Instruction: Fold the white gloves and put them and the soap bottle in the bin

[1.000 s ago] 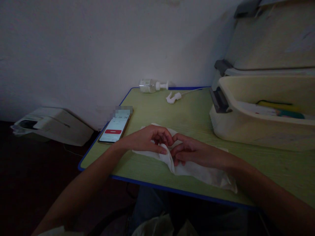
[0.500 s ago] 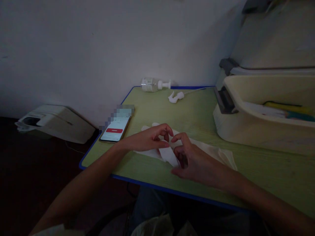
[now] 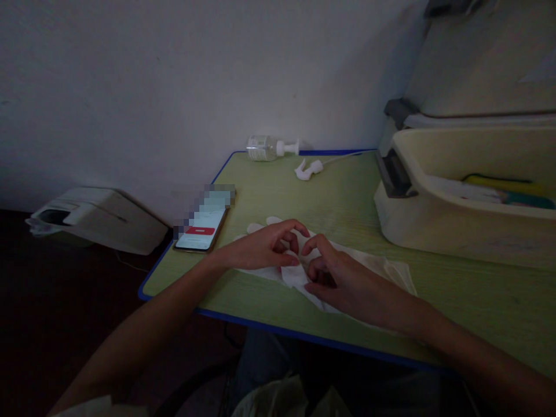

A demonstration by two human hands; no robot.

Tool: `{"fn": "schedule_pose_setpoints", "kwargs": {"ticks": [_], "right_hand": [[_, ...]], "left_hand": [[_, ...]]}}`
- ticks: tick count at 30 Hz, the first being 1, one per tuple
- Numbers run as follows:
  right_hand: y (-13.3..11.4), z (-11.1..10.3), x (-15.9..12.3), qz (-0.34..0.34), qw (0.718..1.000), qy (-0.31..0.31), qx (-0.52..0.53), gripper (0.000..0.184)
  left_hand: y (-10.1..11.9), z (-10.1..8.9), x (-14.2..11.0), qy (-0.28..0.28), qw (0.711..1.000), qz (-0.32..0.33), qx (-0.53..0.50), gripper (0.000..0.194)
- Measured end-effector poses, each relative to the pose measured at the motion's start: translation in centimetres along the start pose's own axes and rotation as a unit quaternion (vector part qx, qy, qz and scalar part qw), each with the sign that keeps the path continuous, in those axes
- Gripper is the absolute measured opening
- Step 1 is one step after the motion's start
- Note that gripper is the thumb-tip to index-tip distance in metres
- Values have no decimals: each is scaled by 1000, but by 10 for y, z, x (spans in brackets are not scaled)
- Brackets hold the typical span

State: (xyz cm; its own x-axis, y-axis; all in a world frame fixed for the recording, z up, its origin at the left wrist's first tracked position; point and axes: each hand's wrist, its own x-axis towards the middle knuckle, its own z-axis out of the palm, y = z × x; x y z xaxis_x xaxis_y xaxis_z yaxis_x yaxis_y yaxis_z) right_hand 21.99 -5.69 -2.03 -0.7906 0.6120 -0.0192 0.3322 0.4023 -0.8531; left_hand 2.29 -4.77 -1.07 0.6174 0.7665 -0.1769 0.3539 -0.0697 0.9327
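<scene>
A thin white glove (image 3: 360,255) lies spread on the green table, its rounded finger ends to the left and its wide cuff to the right. My left hand (image 3: 273,246) is over the finger end, with thumb and bent fingers closed on a raised fold of it. Facing it from the right, my right hand (image 3: 341,278) has its fingers curled and its thumb against the same fold. The fingertips of the two hands nearly meet. My hands and forearms cover part of the glove.
A phone (image 3: 202,223) lies at the table's left edge. Near the wall are a clear pump bottle (image 3: 263,149) on its side and a white spray head (image 3: 309,169) with a tube. A cream bin (image 3: 456,231) stands at right. A white bin (image 3: 108,214) is beyond the left edge.
My right thumb has moved in toward the fingers, onto the fold. The raised fold between my hands sits lower and flatter. My left hand has hardly moved.
</scene>
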Motion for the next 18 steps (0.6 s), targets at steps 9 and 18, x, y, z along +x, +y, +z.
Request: {"fn": "schedule_pose_setpoints", "kwargs": {"ticks": [9, 18], "right_hand": [[-4, -1, -2, 9, 995, -2, -96, 22], [-6, -3, -4, -71, 982, -71, -161, 16]], "left_hand": [[7, 5, 0, 60, 986, -19, 154, 34], [3, 7, -3, 87, 946, 77, 302, 9]]}}
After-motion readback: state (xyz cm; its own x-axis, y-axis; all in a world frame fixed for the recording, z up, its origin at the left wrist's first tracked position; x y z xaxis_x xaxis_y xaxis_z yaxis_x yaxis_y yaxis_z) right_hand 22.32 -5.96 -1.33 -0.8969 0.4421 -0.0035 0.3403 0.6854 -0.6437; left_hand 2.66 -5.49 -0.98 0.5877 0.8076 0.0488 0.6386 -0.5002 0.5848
